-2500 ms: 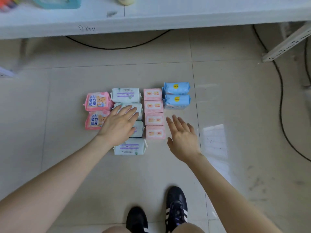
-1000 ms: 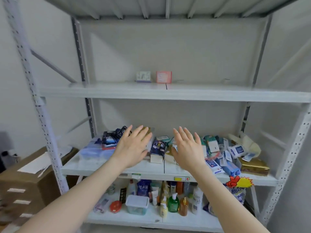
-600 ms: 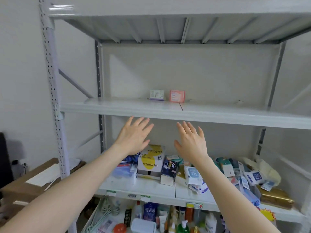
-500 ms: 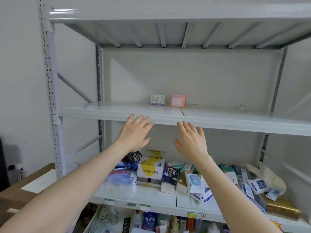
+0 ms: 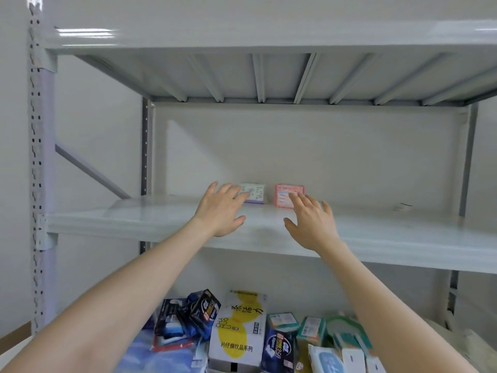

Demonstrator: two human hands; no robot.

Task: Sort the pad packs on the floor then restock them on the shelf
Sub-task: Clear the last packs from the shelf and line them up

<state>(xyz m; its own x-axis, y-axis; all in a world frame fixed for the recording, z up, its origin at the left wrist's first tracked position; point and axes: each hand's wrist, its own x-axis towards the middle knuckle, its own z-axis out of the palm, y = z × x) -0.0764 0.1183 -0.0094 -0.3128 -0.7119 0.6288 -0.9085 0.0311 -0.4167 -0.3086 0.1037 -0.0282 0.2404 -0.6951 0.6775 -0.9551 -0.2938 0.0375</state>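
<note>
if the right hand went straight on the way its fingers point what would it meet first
Most likely the pink pack at the back of the shelf. The right hand points at it with straight fingers, and nothing shows between them. How far short of it the hand is, this view cannot tell.

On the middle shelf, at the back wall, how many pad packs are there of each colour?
white pack: 1
pink pack: 1
Total: 2

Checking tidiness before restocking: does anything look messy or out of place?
Yes. Below the middle shelf, boxes and packets lie heaped and tilted over one another. The white pack and pink pack on that shelf stand upright.
</note>
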